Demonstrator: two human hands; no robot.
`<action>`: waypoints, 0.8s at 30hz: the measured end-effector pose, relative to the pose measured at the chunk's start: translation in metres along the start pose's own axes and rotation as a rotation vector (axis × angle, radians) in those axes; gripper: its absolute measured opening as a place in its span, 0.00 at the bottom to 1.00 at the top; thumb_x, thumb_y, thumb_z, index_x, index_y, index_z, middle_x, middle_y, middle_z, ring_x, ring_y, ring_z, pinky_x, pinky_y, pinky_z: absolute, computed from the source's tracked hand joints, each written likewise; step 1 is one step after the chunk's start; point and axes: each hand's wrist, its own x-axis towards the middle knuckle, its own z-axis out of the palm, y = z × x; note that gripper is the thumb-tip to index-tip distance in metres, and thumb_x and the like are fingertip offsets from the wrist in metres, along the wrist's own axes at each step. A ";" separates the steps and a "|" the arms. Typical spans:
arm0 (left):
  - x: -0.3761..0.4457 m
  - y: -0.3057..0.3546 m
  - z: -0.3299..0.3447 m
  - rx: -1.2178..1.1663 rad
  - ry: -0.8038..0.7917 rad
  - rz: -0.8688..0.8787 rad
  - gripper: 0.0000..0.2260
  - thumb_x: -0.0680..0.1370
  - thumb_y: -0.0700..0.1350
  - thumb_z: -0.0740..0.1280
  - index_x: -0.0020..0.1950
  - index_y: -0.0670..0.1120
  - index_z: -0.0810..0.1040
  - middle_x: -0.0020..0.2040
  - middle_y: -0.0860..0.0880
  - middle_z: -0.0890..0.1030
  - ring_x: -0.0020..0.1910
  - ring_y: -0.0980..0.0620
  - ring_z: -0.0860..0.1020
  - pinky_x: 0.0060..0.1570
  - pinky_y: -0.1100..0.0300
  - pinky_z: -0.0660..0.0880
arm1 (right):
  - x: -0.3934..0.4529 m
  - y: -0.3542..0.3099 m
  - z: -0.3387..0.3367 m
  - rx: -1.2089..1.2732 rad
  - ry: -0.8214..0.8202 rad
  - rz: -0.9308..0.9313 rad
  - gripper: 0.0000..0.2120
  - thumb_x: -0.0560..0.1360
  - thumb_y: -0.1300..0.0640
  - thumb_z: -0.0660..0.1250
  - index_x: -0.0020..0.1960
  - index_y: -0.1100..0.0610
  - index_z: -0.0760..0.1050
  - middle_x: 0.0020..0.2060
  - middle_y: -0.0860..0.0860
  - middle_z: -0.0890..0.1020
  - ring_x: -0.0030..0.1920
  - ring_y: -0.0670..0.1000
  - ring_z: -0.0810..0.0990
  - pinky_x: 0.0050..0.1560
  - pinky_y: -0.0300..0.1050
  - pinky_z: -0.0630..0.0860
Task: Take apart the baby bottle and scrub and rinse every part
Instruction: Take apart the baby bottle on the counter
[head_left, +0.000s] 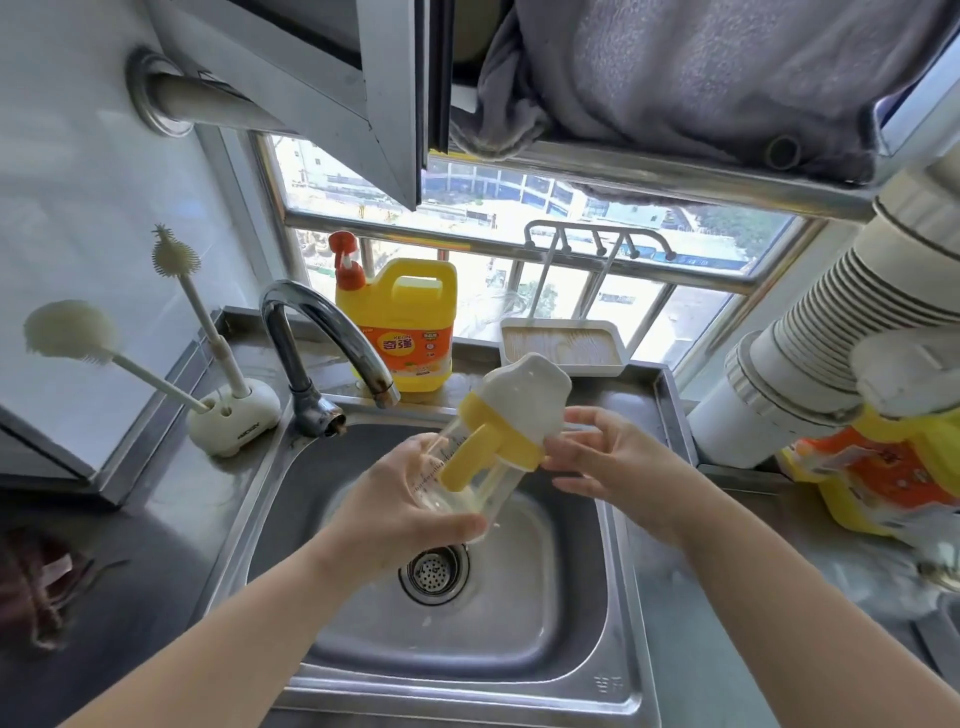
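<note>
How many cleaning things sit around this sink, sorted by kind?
Brushes: 2, large and small, in one holder
Detergent jugs: 2, one by the window, one at right
Baby bottle: 1
Total: 5

Left hand grips baby bottle over sink.

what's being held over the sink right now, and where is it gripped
The baby bottle. The left hand grips its clear body near the base; the right hand touches the yellow collar with its fingertips.
</note>
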 end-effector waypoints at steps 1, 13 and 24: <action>0.000 0.000 0.003 0.092 0.034 0.013 0.37 0.53 0.61 0.75 0.61 0.57 0.73 0.50 0.57 0.82 0.49 0.59 0.80 0.51 0.61 0.75 | -0.003 -0.003 0.003 0.063 -0.039 0.019 0.33 0.64 0.44 0.72 0.64 0.58 0.70 0.52 0.54 0.83 0.52 0.52 0.82 0.51 0.44 0.79; 0.007 0.010 0.007 -0.110 -0.137 -0.027 0.33 0.52 0.57 0.76 0.57 0.59 0.75 0.51 0.53 0.81 0.48 0.59 0.81 0.50 0.66 0.75 | 0.003 -0.002 0.000 0.203 -0.052 -0.124 0.44 0.57 0.59 0.77 0.68 0.51 0.62 0.53 0.56 0.78 0.50 0.52 0.81 0.49 0.43 0.77; 0.005 0.018 0.019 -0.188 -0.146 -0.025 0.28 0.53 0.55 0.76 0.53 0.57 0.76 0.48 0.54 0.83 0.48 0.59 0.81 0.45 0.68 0.75 | -0.003 -0.013 0.007 0.111 0.073 -0.143 0.38 0.57 0.56 0.78 0.64 0.50 0.66 0.49 0.50 0.78 0.45 0.44 0.80 0.41 0.35 0.76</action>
